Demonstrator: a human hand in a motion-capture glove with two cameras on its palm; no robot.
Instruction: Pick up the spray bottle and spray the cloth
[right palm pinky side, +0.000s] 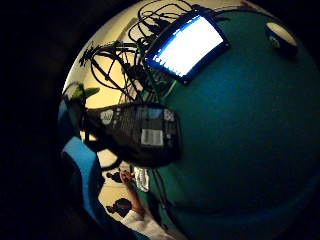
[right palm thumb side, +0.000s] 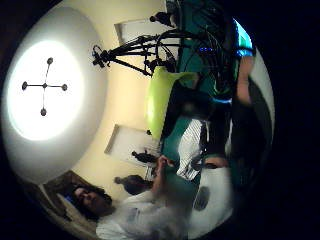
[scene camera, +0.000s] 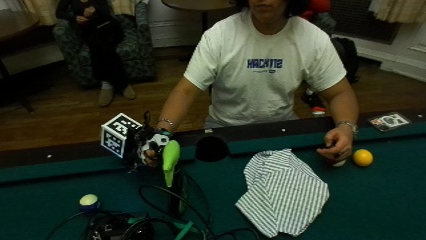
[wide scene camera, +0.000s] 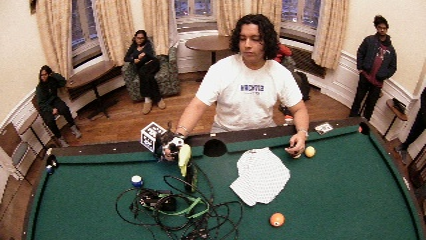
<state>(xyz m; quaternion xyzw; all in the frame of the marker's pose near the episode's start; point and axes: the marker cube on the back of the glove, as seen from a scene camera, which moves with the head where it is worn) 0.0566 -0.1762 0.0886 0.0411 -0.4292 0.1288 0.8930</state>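
My gloved right hand (scene camera: 150, 146) (wide scene camera: 172, 145) grips the green trigger head of the spray bottle (scene camera: 172, 162) (wide scene camera: 186, 159) near the table's rail. The bottle is upright, with its dark body reaching down toward the felt; I cannot tell whether its base touches. In the little finger side palm view the bottle's dark labelled body (right palm pinky side: 142, 132) lies close to the palm, and the thumb side palm view shows its green head (right palm thumb side: 160, 97). The striped cloth (scene camera: 283, 190) (wide scene camera: 261, 176) (right palm thumb side: 190, 147) lies crumpled on the green felt to the right of the bottle, apart from it.
A tangle of black and green cables (scene camera: 136, 225) lies in front of the bottle, beside a blue-and-white ball (scene camera: 88, 201). The bare left hand (scene camera: 336, 146) rests by a yellow ball (scene camera: 363, 157). A side pocket (scene camera: 212, 148) opens in the rail. An orange ball (wide scene camera: 277, 219) lies further out.
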